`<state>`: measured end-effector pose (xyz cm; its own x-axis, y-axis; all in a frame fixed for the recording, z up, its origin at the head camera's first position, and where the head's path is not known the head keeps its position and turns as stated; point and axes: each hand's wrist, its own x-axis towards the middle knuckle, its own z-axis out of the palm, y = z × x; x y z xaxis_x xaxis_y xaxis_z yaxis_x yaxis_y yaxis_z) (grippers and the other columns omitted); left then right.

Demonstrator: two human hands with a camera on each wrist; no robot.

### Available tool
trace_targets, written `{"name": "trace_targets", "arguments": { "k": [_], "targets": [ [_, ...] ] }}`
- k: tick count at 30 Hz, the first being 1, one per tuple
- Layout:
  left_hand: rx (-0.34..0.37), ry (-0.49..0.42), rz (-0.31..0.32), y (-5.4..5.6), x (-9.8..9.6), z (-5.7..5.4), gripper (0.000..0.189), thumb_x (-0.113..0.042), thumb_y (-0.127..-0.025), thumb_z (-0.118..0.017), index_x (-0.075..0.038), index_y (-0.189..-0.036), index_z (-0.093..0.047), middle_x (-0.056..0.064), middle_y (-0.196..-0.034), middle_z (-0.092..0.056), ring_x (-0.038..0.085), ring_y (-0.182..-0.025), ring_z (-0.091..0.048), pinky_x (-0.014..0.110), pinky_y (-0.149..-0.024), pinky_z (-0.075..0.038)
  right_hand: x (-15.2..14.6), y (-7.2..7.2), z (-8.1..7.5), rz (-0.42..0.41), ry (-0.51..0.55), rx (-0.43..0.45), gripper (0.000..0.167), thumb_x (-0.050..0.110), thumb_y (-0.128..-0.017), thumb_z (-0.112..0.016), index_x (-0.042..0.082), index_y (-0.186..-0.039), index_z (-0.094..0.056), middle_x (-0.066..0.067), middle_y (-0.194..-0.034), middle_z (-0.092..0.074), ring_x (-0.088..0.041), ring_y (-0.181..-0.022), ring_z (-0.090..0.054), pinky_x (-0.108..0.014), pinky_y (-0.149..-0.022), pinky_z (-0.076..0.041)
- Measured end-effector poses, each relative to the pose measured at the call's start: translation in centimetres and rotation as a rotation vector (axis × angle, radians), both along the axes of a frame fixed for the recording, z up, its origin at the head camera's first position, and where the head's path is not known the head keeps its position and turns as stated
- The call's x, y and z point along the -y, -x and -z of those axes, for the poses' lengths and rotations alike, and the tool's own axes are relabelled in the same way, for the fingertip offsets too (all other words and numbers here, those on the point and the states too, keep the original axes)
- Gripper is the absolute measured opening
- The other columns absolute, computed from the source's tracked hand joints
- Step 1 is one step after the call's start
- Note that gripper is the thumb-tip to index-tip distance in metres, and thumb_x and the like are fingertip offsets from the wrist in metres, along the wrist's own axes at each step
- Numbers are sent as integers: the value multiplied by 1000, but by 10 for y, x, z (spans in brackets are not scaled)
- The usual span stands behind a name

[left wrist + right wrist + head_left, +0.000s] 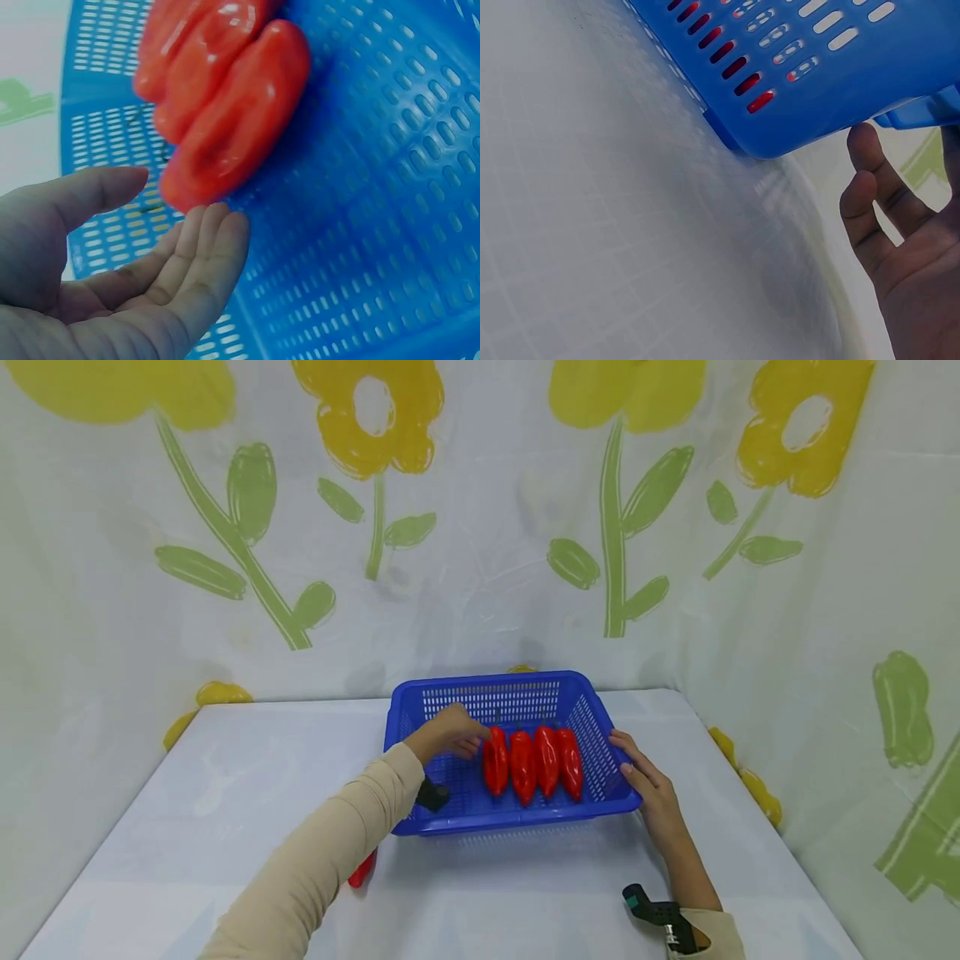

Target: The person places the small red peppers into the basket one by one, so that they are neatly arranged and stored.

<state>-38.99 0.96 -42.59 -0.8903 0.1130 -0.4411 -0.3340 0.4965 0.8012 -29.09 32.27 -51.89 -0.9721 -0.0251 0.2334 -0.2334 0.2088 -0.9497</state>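
Note:
Four red peppers lie side by side in a blue plastic basket (480, 823), stems toward its far wall. Over the basket, my left hand (459, 731) is at the stem end of the leftmost pepper (496, 764). In the left wrist view, thumb and fingers stand apart, with fingertips right at the end of the nearest pepper (236, 124). At the basket's right side, my right hand (656, 793) rests its fingertips on the rim. In the right wrist view, two loosely bent fingers (866, 150) show just below the rim.
Another red pepper (362, 870) lies on the white table (480, 910) left of the basket's front, partly hidden by the left sleeve (322, 860). Behind and beside the table hangs a white cloth (480, 602) printed with flowers.

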Motion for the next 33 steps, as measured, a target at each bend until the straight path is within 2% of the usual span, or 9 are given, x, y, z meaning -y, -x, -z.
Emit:
{"name": "trace_targets", "arguments": {
  "k": [8,13,18,21,25,33],
  "targets": [
    [-76,-84,86,-9,18,-8,27,-7,-93,-69,10,-113,-63,27,-113,-67,38,-105,-67,44,-91,-56,3,-1,3,3,-4,11,46,34,-106,-45,20,-150,-47,5,-161,-31,-33,-150,-19,-69,-110,-24],
    [-161,-103,108,-17,26,-10,22,-7,-93,-69,6,-111,-67,22,-108,-68,36,-103,-68,45,-92,-55,3,-2,3,2,0,9,46,34,-106,-45,19,-150,-47,4,-161,-31,-34,-150,-19,-69,-110,-24],
    [-249,-95,117,-28,35,-10,22,-12,-94,-70,2,-111,-68,14,-101,-69,32,-97,-70,39,-85,-58,3,-2,5,4,-6,20,47,36,-106,-45,21,-151,-47,4,-161,-30,-36,-150,-20,-69,-109,-26],
    [-279,-141,107,-35,42,-11,23,-13,-95,-69,1,-112,-68,15,-105,-70,28,-93,-71,36,-82,-59,4,-2,5,1,-10,19,47,36,-106,-45,22,-151,-46,5,-161,-30,-36,-149,-20,-68,-108,-27],
    [-309,-215,84,-43,53,-14,26,-13,-95,-68,3,-115,-67,18,-110,-69,25,-93,-71,40,-88,-57,5,-1,4,5,-13,13,47,37,-106,-45,23,-151,-47,5,-161,-30,-37,-149,-20,-69,-107,-28],
    [-394,-190,87,-57,65,-15,25,-16,-95,-68,-1,-115,-68,14,-107,-70,23,-95,-70,37,-88,-57,-1,-5,0,12,-31,13,48,37,-106,-44,23,-152,-45,4,-162,-28,-38,-149,-19,-68,-107,-28]
  ]
}}
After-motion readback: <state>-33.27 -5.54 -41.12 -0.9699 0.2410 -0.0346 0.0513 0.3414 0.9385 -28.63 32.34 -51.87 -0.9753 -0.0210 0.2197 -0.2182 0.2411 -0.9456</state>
